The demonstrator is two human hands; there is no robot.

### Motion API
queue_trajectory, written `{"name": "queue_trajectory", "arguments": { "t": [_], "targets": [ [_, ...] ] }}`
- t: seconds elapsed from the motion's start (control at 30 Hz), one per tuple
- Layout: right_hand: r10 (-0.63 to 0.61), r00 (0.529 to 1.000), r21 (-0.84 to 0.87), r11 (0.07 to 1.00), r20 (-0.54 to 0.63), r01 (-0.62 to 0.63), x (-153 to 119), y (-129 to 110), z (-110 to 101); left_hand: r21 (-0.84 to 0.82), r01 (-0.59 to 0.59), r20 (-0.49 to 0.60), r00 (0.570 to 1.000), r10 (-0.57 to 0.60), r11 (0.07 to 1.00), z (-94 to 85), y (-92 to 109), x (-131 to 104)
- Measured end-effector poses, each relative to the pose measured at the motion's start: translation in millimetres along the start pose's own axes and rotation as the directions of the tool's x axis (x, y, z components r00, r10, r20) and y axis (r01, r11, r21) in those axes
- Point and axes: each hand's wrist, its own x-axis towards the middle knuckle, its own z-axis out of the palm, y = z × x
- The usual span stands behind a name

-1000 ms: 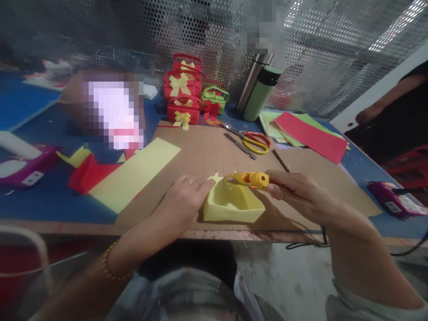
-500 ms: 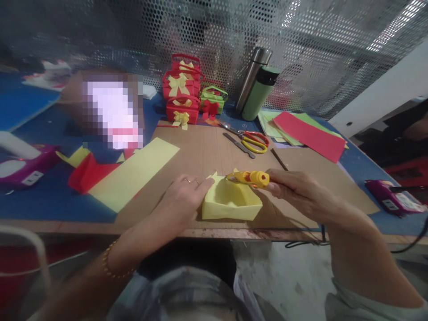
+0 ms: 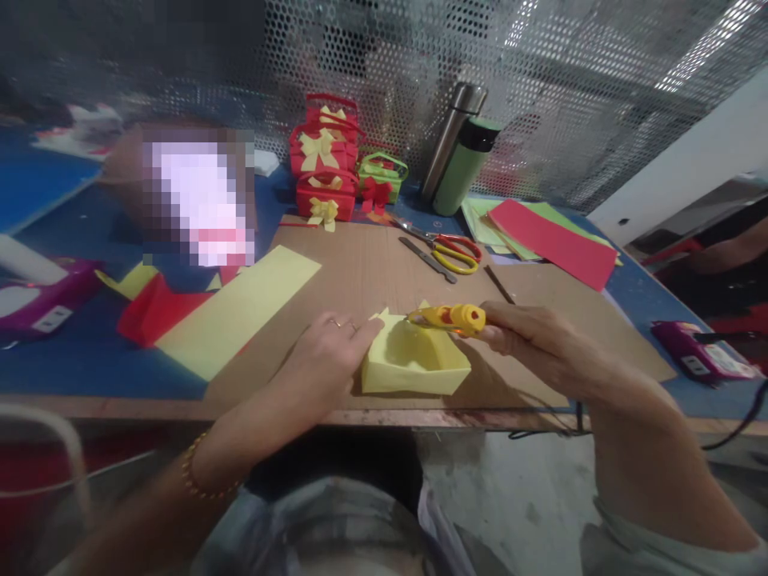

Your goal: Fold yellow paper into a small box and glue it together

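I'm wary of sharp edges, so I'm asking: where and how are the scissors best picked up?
Probably by the red and yellow handles, from the right and above: the scissors lie flat on the cardboard, handles toward the right, blades pointing left and away. That should also avoid the glue gun in the right hand, nearer the camera.

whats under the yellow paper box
Brown cardboard shows around the yellow paper box, which appears to rest on it. The box's underside and the patch directly beneath are covered, so anything there cannot be seen.

Matt paper box (image 3: 416, 378) (glue gun (image 3: 451, 320): plastic)
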Motion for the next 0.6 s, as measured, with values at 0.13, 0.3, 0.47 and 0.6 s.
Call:
{"name": "queue_trajectory", "arguments": {
  "t": [0.13,0.3,0.47,0.6],
  "targets": [
    [-0.044,0.999,-0.018,0.999,0.004,0.044,3.9,-2.8,1.5,-0.013,0.025,0.013,1.000,-0.025,1.000,-0.1,0.1,-1.1],
    [-0.046,0.999,-0.021,0.999,-0.018,0.046,1.5,0.0,0.8,-0.017,0.039,0.011,0.999,-0.039,0.999,0.9,0.0,-1.8],
    [-0.035,0.999,-0.026,0.999,-0.019,0.034,0.2,1.5,1.7,-0.011,0.037,0.017,0.999,-0.036,0.999,0.9,-0.6,-1.1],
    [-0.055,0.998,-0.037,0.998,-0.015,0.054,1.5,0.2,2.7,-0.013,0.047,0.029,0.999,-0.046,0.999,0.3,-1.2,-1.0]
  ]
}}
